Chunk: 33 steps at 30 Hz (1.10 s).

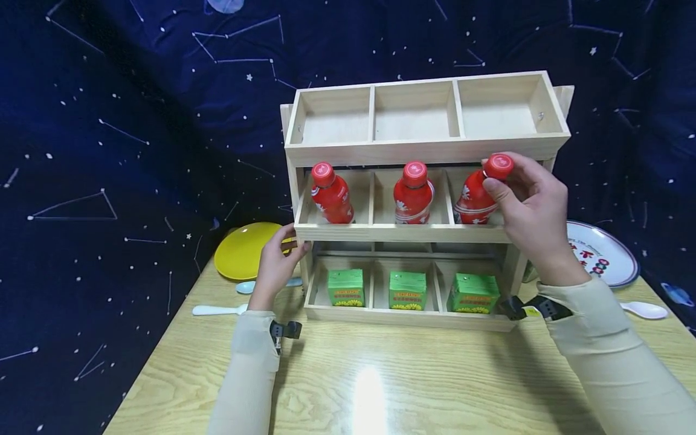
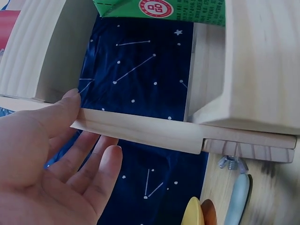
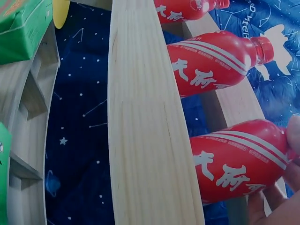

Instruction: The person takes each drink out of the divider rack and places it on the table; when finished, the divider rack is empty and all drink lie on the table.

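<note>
A three-tier wooden shelf rack (image 1: 405, 233) stands on the table. My right hand (image 1: 535, 208) grips a red bottle (image 1: 475, 199) near its cap, in the right compartment of the middle tier; the bottle leans slightly right. Two more red bottles, the middle one (image 1: 413, 196) and the left one (image 1: 333, 196), stand in the other compartments of that tier. My left hand (image 1: 276, 266) holds the rack's left upright (image 2: 140, 130), with the thumb on one side and the fingers on the other. Green boxes (image 1: 408, 290) sit one per compartment in the bottom tier.
The top tier (image 1: 413, 115) has three bare compartments. Left of the rack lie a yellow plate (image 1: 244, 251), a blue spoon (image 1: 246, 287) and a white utensil handle (image 1: 214, 310). On the right are a patterned white plate (image 1: 611, 257) and a white spoon (image 1: 647, 310). A starry dark cloth (image 1: 163, 151) hangs behind.
</note>
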{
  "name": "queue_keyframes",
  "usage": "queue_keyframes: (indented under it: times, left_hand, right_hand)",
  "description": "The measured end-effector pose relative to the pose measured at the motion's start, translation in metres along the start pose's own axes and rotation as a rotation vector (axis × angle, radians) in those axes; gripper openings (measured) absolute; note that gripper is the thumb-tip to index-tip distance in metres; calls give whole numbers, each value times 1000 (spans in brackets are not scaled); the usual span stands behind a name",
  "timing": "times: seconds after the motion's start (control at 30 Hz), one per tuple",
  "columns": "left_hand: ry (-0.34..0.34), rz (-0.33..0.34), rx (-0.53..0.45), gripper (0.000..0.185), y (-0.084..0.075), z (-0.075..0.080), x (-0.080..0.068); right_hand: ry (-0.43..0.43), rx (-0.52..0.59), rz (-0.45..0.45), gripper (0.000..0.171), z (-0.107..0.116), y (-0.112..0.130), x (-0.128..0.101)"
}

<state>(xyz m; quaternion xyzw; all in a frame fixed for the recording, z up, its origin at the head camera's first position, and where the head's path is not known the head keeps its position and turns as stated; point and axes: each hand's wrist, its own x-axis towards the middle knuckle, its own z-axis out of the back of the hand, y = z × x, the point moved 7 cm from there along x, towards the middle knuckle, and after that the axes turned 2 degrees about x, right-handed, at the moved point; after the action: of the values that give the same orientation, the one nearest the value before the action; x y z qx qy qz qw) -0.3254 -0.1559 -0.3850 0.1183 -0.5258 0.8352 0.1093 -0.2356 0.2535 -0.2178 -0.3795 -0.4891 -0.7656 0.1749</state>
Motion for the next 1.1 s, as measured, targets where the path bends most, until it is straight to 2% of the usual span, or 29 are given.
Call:
queue_keyframes:
  times: [0.2, 0.37, 0.6, 0.9, 1.0, 1.1]
  left_hand:
    - [8, -18, -4, 51, -2, -2, 1]
    - [4, -4, -13, 51, -3, -1, 1]
    - [-6, 25, -20, 49, -3, 1, -2]
    - [-16, 29, -22, 49, -1, 2, -2]
    - [-21, 22, -31, 49, -1, 2, -2]
    - [-29, 19, -34, 48, -1, 2, -3]
  right_hand:
    - [21, 26, 48, 45, 2, 16, 1]
    - [-38, 55, 66, 42, 15, 39, 5]
    - [-107, 21, 27, 41, 41, 66, 0]
    - [-145, -18, -163, 41, 83, 43, -23]
    - [-164, 98, -191, 41, 96, 30, -35]
    - [-183, 108, -209, 42, 108, 16, -48]
